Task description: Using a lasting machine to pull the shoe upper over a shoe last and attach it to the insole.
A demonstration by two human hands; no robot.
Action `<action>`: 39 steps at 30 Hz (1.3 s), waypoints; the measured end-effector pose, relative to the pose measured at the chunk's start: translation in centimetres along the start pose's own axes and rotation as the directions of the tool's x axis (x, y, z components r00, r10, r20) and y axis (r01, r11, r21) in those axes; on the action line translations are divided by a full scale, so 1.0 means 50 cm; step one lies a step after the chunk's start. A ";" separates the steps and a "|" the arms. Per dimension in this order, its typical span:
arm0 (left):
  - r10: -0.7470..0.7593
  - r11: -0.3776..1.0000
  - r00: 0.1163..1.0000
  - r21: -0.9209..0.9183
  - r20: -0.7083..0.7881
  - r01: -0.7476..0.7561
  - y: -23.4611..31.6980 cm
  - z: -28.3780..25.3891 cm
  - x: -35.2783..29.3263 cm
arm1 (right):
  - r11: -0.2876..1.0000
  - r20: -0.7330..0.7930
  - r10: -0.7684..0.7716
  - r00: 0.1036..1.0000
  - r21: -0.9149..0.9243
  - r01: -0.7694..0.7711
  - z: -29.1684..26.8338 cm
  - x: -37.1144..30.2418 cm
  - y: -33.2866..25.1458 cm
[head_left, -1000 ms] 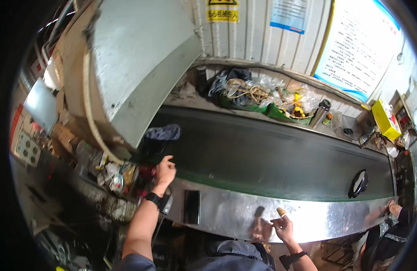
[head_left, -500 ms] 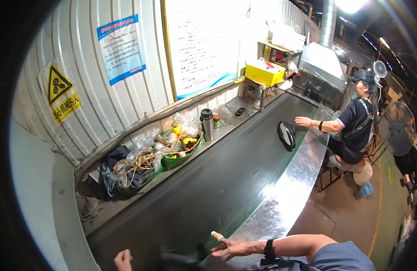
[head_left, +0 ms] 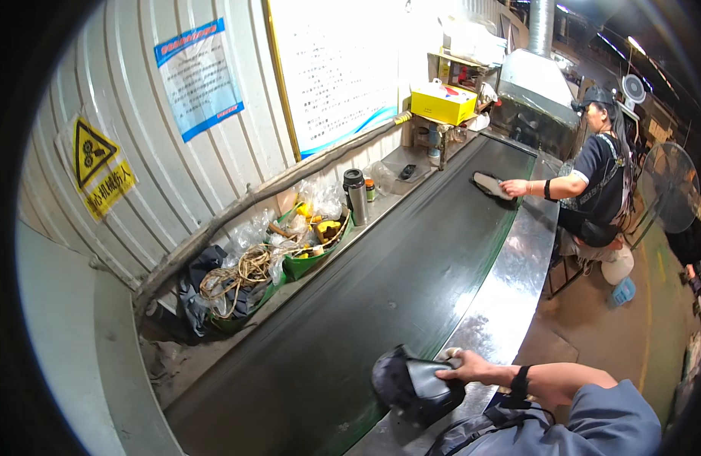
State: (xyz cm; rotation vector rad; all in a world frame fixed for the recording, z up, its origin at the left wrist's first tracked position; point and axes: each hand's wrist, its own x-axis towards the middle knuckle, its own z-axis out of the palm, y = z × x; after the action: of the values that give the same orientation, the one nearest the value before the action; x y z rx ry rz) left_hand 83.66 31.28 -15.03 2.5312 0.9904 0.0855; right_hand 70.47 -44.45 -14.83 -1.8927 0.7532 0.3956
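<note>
Head view: right hand (head_left: pixel 467 367) clamped on a dark shoe piece (head_left: pixel 415 386) over the near end of the conveyor belt (head_left: pixel 343 304)

Right up close, the right hand has a firm grip on the piece by its right edge, silvery-grey panel showing. The dark shoe piece is tilted across the belt's near right border, overlapping the steel tabletop (head_left: pixel 510 300); whether it touches either, I can't tell. As for the left hand, it's out of view, so no saying whether it is clenched or released. A black wristband (head_left: pixel 521 382) rings the right wrist.

Along the belt's right side runs that tabletop, bright with glare. Over on the belt's left, the ledge (head_left: pixel 381 213) carries green containers (head_left: pixel 309 267), and look at the load: tangled cord (head_left: pixel 248 266), dark cloth, clear plastic, yellow bits. Just past them, also left of the belt, stand a steel flask (head_left: pixel 357 199) and a small bottle (head_left: pixel 370 190).

Farther up, right of the belt, there's a co-worker (head_left: pixel 597 171) in a dark top, one hand (head_left: pixel 514 188) on a second shoe piece (head_left: pixel 487 182) near the belt's right edge. Left of the belt's far end, a vivid yellow box (head_left: pixel 443 105); and beyond that end, a metal hood (head_left: pixel 534 78).
</note>
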 end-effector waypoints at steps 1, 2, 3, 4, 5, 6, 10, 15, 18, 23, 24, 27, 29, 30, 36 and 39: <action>-0.028 0.999 1.000 0.018 -0.010 0.028 -0.019 0.000 -0.011 | 0.994 -0.100 0.017 0.995 -0.110 -0.028 -0.017 -0.023 -0.016; -0.022 0.999 1.000 0.023 0.001 0.022 -0.008 0.015 -0.015 | 0.999 -0.127 0.026 0.992 0.023 -0.024 -0.036 -0.017 0.047; -0.048 0.998 0.999 0.037 -0.008 0.049 -0.028 0.014 -0.031 | 0.986 -0.089 0.068 0.994 0.159 -0.053 -0.053 -0.039 0.033; -0.069 0.997 0.998 0.042 -0.015 0.069 -0.037 0.024 -0.052 | 0.955 -0.050 0.105 0.993 0.283 -0.087 -0.088 -0.066 0.006; -0.092 0.994 0.995 0.056 -0.024 0.093 -0.053 0.019 -0.066 | 0.838 0.018 0.054 0.998 0.544 -0.055 -0.097 -0.068 0.030; -0.108 0.992 0.994 0.066 -0.030 0.110 -0.052 0.029 -0.081 | 0.703 0.114 0.066 0.991 0.700 -0.127 -0.120 -0.065 0.064; 0.114 0.966 0.975 0.249 -0.192 -0.065 0.029 0.051 -0.211 | 0.397 0.277 -0.004 0.961 0.882 -0.253 -0.149 -0.082 0.150; 0.688 0.726 0.709 0.146 -0.156 -0.672 0.351 0.005 -0.569 | 0.341 0.297 -0.112 0.948 0.908 -0.244 -0.171 -0.113 0.148; 0.871 0.491 0.484 0.098 -0.085 -0.866 0.449 0.066 -0.745 | 0.392 0.300 -0.079 0.951 0.886 -0.247 -0.208 -0.075 0.178; 0.994 0.073 0.065 0.092 -0.092 -0.993 0.451 0.205 -1.002 | 0.290 0.300 -0.118 0.947 0.922 -0.256 -0.246 -0.118 0.172; 0.992 -0.008 -0.021 0.111 -0.122 -0.994 0.456 0.226 -1.045 | 0.301 0.304 -0.109 0.946 0.917 -0.260 -0.257 -0.124 0.179; 0.988 -0.064 -0.063 -0.006 -0.139 -0.998 0.471 0.269 -1.153 | 0.330 0.322 -0.250 0.913 0.915 -0.232 -0.277 -0.135 0.194; 0.994 -0.048 -0.048 0.003 -0.096 -0.999 0.477 0.290 -1.178 | 0.427 0.245 -0.172 0.954 0.892 -0.152 -0.272 -0.161 0.159; 0.997 -0.055 -0.061 -0.153 0.036 -0.987 0.473 0.292 -1.181 | 0.514 0.160 -0.126 0.979 0.855 -0.073 -0.270 -0.181 0.124; 0.515 0.220 0.684 -0.851 0.516 0.476 0.531 0.265 -1.076 | 0.830 0.037 -0.553 0.833 -0.061 0.554 -0.301 -0.244 0.187; 0.346 0.237 0.348 -0.440 0.871 0.866 0.521 0.250 -0.954 | 0.550 0.191 -0.804 0.563 -0.120 0.826 -0.231 -0.300 0.165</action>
State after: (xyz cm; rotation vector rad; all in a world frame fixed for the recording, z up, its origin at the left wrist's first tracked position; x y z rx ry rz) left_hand 67.27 -21.90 -11.46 0.7363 0.5976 -0.6377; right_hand 53.09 -52.37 -6.96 -2.1519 -0.3314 -0.0402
